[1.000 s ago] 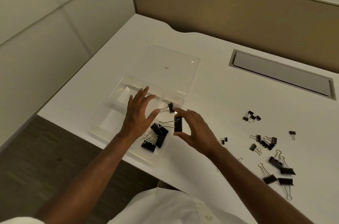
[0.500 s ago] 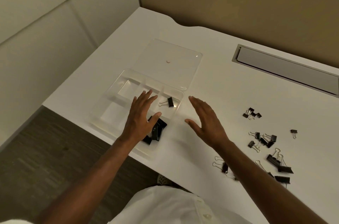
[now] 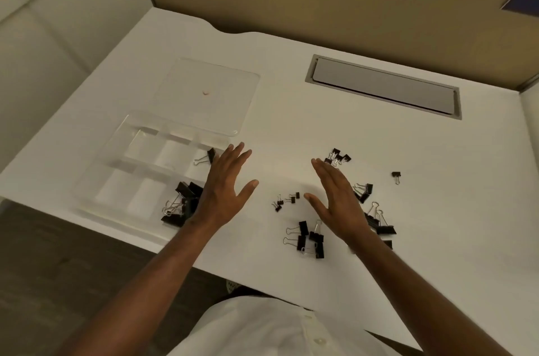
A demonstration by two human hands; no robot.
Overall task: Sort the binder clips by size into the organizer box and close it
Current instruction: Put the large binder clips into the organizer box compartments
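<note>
Both hands have drifted right since a moment ago, the right hand [image 3: 339,204] now over the loose binder clips [image 3: 309,236] on the desk [image 3: 437,209], its fingers [image 3: 322,167] straight, apart, holding nothing. Left hand [image 3: 226,189], fingers spread and empty, hovers just right of the organizer box [image 3: 128,169], where large clips [image 3: 182,204] fill the nearest compartment and one clip [image 3: 207,156] lies beyond. Further off, the clear lid [image 3: 210,96] lies open. Judging by this, another pickup is next; much sorting remains.

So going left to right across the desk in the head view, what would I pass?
Organizer box → large clips in it → left hand → tiny clips → right hand → lone small clip.
</note>
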